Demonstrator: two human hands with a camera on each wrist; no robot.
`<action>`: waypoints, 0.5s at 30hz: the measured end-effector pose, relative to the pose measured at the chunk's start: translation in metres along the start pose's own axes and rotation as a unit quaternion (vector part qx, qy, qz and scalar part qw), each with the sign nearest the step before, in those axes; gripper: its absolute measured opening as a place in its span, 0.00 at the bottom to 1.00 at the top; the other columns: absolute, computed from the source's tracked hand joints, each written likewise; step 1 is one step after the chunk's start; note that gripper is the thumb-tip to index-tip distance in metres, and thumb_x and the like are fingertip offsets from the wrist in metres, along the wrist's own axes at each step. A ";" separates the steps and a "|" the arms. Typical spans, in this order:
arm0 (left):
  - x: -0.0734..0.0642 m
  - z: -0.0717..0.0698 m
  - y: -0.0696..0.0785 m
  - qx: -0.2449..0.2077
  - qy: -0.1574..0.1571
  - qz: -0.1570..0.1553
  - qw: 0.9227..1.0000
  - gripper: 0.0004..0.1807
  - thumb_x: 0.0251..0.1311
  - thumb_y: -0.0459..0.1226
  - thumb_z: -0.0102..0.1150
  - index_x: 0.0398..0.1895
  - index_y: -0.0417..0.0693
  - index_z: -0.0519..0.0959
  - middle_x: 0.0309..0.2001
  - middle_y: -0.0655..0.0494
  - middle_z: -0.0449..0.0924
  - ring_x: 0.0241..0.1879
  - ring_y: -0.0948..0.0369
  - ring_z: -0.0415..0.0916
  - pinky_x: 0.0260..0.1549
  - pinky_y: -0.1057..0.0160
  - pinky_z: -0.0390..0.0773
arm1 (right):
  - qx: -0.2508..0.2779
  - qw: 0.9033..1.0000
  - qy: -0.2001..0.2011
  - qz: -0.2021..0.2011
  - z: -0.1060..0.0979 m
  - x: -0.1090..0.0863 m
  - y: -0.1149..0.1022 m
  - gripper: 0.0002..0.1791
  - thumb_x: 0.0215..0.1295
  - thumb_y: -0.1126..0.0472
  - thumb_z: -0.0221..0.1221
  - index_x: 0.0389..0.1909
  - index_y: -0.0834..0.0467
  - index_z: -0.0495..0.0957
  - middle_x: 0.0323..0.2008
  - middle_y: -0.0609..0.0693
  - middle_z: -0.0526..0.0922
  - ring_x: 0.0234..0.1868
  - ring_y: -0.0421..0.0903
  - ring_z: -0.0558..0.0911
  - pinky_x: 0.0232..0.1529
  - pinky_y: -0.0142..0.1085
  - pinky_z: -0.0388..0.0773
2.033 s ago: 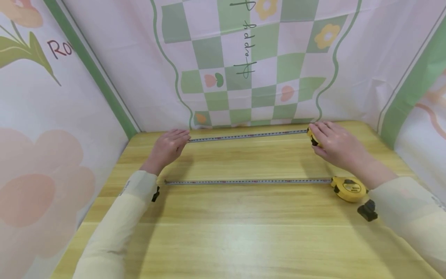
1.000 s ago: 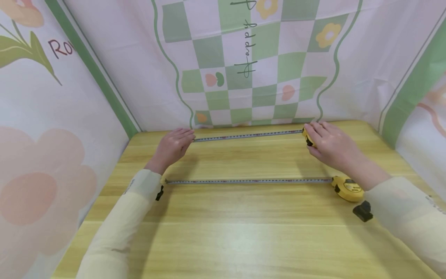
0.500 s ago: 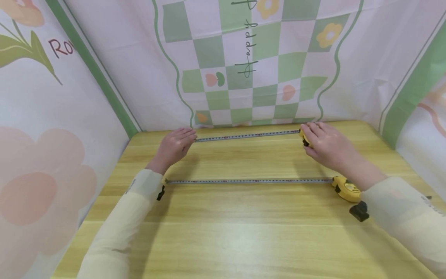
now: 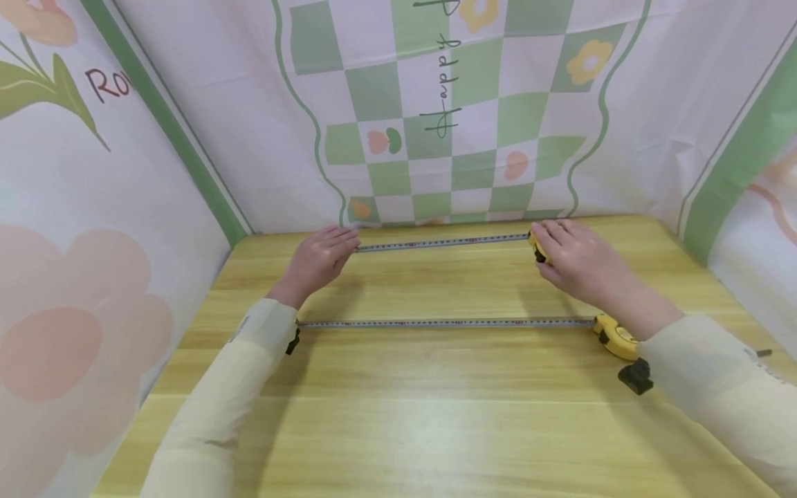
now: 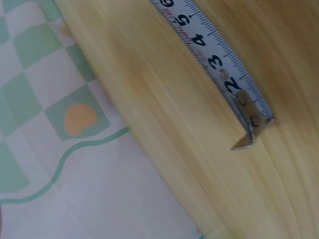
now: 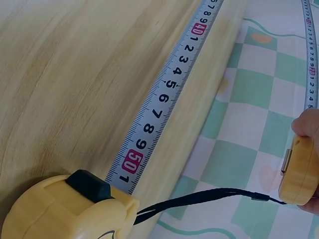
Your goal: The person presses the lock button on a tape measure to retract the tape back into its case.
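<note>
At the back of the table, my right hand [image 4: 575, 259] grips a yellow tape measure [image 4: 539, 247], also visible at the right edge of the right wrist view. Its blade [image 4: 442, 243] stretches across to my left hand [image 4: 320, 257], whose fingers pinch the end and cover the tip. Nearer me, a second yellow tape measure [image 4: 615, 337] lies on the table, partly behind my right sleeve. Its pulled-out blade [image 4: 445, 323] lies straight leftward. In the left wrist view a metal end hook [image 5: 249, 117] shows on that blade; the left hand is outside this view.
The wooden table [image 4: 429, 422] meets a printed cloth [image 4: 429, 124] at its back edge, with more cloth on both sides. A black strap [image 6: 199, 196] hangs between the two cases in the right wrist view. A black device [image 4: 636, 377] sits under the right cuff.
My two hands have come closer together: the right one shifted left with its tape measure, the left one shifted right. The blade between them is shorter. The lying tape measure stays put.
</note>
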State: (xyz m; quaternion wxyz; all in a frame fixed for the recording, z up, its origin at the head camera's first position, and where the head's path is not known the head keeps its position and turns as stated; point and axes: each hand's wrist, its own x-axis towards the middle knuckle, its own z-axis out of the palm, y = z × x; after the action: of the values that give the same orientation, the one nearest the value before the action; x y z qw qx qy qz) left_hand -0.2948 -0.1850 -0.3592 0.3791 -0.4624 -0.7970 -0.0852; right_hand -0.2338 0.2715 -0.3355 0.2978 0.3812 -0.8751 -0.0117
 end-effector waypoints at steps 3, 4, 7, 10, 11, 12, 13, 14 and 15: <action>0.002 0.000 0.001 -0.002 -0.001 0.001 1.000 0.09 0.59 0.28 0.64 0.42 0.36 0.84 0.46 0.41 0.83 0.47 0.48 0.82 0.59 0.54 0.74 | -0.001 1.000 0.001 0.000 0.000 0.000 -0.001 0.39 0.45 0.65 0.71 0.58 0.76 0.68 0.51 0.74 0.76 0.50 0.71 0.75 0.54 0.61 0.73; 0.002 0.000 0.001 -0.003 0.000 0.001 1.000 0.08 0.59 0.28 0.63 0.42 0.36 0.84 0.46 0.41 0.83 0.47 0.48 0.82 0.58 0.53 0.75 | -0.001 1.000 0.003 -0.001 0.000 0.000 -0.001 0.39 0.45 0.65 0.72 0.58 0.76 0.68 0.51 0.74 0.76 0.50 0.71 0.76 0.54 0.61 0.73; 0.003 0.001 0.002 -0.006 0.000 0.003 1.000 0.08 0.60 0.28 0.63 0.41 0.36 0.85 0.46 0.42 0.83 0.47 0.48 0.82 0.57 0.53 0.75 | -0.002 1.000 0.005 -0.002 0.001 0.001 -0.002 0.39 0.44 0.66 0.72 0.58 0.76 0.69 0.50 0.74 0.76 0.50 0.71 0.76 0.54 0.61 0.74; 0.003 0.002 0.001 -0.006 0.000 0.003 1.000 0.08 0.60 0.28 0.63 0.41 0.36 0.85 0.46 0.41 0.83 0.47 0.48 0.82 0.58 0.53 0.75 | -0.004 1.000 0.005 0.000 0.001 0.001 -0.002 0.39 0.44 0.66 0.72 0.58 0.76 0.69 0.50 0.74 0.76 0.50 0.71 0.76 0.53 0.61 0.74; 0.003 0.002 0.001 -0.006 0.001 0.004 1.000 0.08 0.60 0.28 0.63 0.41 0.36 0.85 0.46 0.41 0.83 0.47 0.48 0.82 0.58 0.53 0.75 | -0.005 1.000 0.004 0.001 0.001 0.001 -0.002 0.39 0.44 0.66 0.73 0.58 0.76 0.69 0.50 0.74 0.76 0.50 0.71 0.76 0.53 0.61 0.74; 0.003 0.002 0.001 -0.005 0.001 0.003 1.000 0.08 0.59 0.28 0.63 0.41 0.36 0.84 0.46 0.41 0.83 0.47 0.48 0.82 0.58 0.53 0.75 | -0.005 1.000 0.004 0.001 0.001 0.001 -0.002 0.39 0.44 0.66 0.73 0.58 0.76 0.69 0.50 0.74 0.76 0.49 0.71 0.76 0.53 0.61 0.75; 0.004 0.002 0.001 -0.005 0.001 0.003 1.000 0.08 0.59 0.28 0.64 0.41 0.36 0.84 0.45 0.41 0.83 0.46 0.47 0.82 0.58 0.52 0.75 | -0.005 1.000 0.005 0.000 0.001 0.002 -0.002 0.39 0.45 0.66 0.73 0.58 0.76 0.69 0.50 0.74 0.76 0.49 0.71 0.76 0.52 0.61 0.75; 0.004 0.003 0.001 -0.006 0.002 0.003 1.000 0.08 0.58 0.28 0.64 0.41 0.35 0.84 0.45 0.40 0.83 0.46 0.47 0.82 0.58 0.52 0.75 | -0.005 1.000 0.005 0.000 0.001 0.002 -0.003 0.39 0.44 0.65 0.73 0.58 0.76 0.69 0.50 0.74 0.76 0.49 0.71 0.76 0.52 0.60 0.75; 0.004 0.003 0.001 -0.005 0.003 0.004 1.000 0.08 0.58 0.28 0.65 0.41 0.35 0.84 0.45 0.40 0.83 0.46 0.47 0.82 0.58 0.52 0.75 | -0.006 1.000 0.007 -0.001 0.002 0.002 -0.003 0.39 0.44 0.65 0.72 0.58 0.76 0.69 0.50 0.74 0.76 0.49 0.71 0.76 0.52 0.61 0.75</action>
State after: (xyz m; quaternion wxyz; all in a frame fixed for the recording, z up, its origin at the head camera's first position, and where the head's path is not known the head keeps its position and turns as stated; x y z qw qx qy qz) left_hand -0.2964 -0.1804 -0.3585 0.3796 -0.4670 -0.7936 -0.0892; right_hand -0.2341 0.2677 -0.3363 0.3064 0.3804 -0.8725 -0.0144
